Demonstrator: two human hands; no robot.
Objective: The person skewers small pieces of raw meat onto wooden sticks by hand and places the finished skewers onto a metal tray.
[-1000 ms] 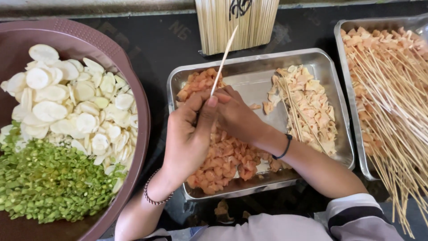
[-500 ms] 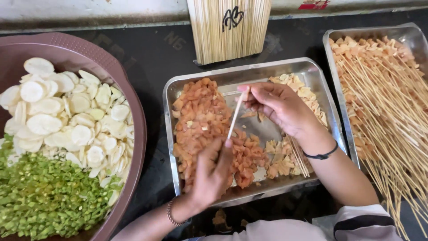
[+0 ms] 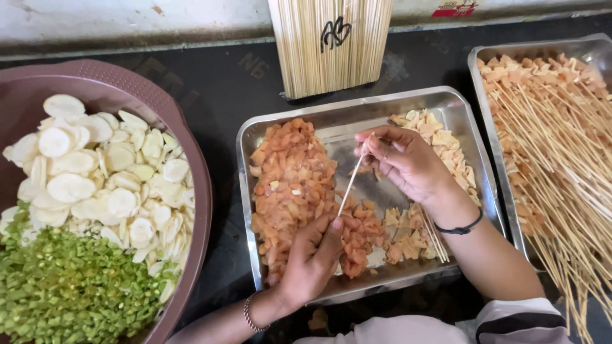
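My left hand [image 3: 311, 260] pinches the lower end of a thin bamboo skewer [image 3: 350, 186] above a steel tray [image 3: 331, 114]. My right hand [image 3: 403, 162] holds the skewer's upper end, fingers closed around the tip; whether a piece is in them I cannot tell. The tray holds a heap of orange-pink meat pieces [image 3: 290, 185] on its left side. Paler skewered pieces [image 3: 440, 140] lie on its right side.
A big brown bowl [image 3: 143, 95] at left holds white round slices [image 3: 95, 172] and chopped green vegetable [image 3: 70, 286]. A bundle of bare skewers [image 3: 331, 44] stands at the back. A second steel tray [image 3: 484, 57] at right is piled with filled skewers [image 3: 554, 146].
Both hands parted from the tray's left half. The left dropped toward the near edge, the right moved right, and the skewer swung from pointing up at the bundle to slanting between them.
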